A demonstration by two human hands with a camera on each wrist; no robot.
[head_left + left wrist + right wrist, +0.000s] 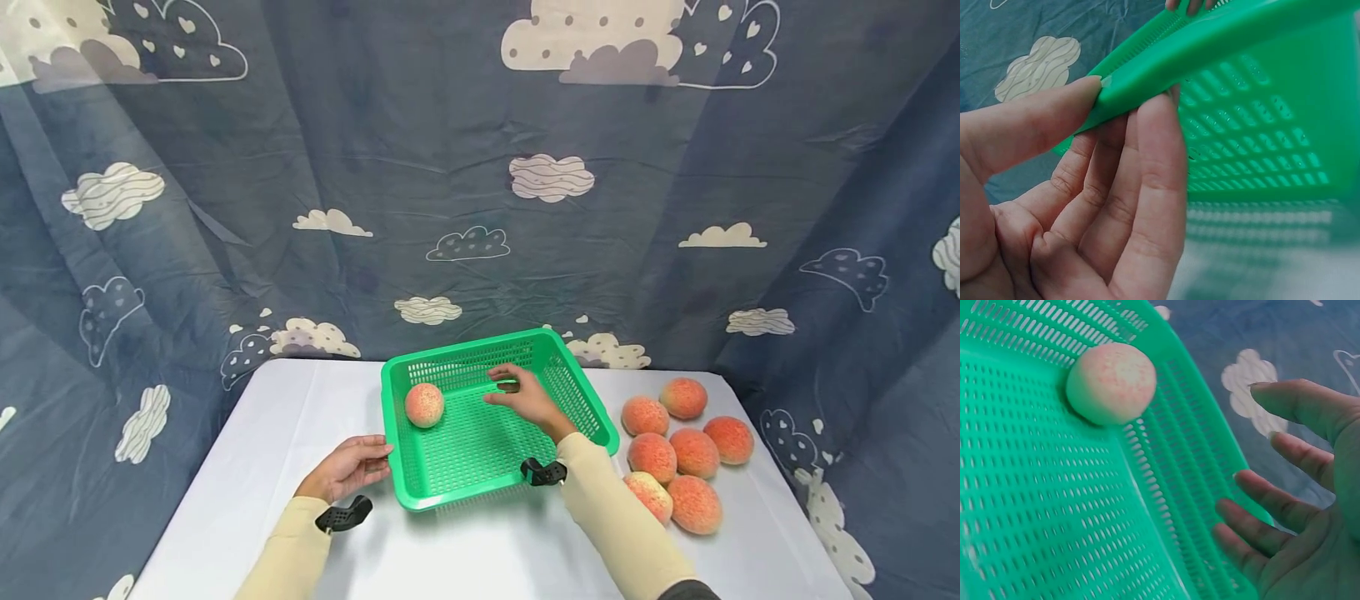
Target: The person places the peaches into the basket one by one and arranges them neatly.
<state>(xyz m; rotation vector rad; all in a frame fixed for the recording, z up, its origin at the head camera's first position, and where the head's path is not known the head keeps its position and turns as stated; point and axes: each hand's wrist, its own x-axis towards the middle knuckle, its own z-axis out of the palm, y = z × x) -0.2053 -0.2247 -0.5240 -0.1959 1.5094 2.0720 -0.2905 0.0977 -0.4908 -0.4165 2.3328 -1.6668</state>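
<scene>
A green slotted basket [495,340] stands on the white table. One pink-orange peach [423,405] lies inside it near the left wall. My left hand [375,458] pinches the basket's front-left rim [1241,31], thumb [1054,112] on top and fingers [1147,187] underneath. My right hand [504,387] hovers open over the inside of the basket, a little right of the peach and holding nothing. In the right wrist view the peach [1111,381] rests against the basket wall [1166,425], apart from the spread fingers [1272,506].
Several more peaches [675,450] lie in a cluster on the table [225,467] to the right of the basket. A blue curtain with cloud prints [480,208] hangs close behind and at both sides.
</scene>
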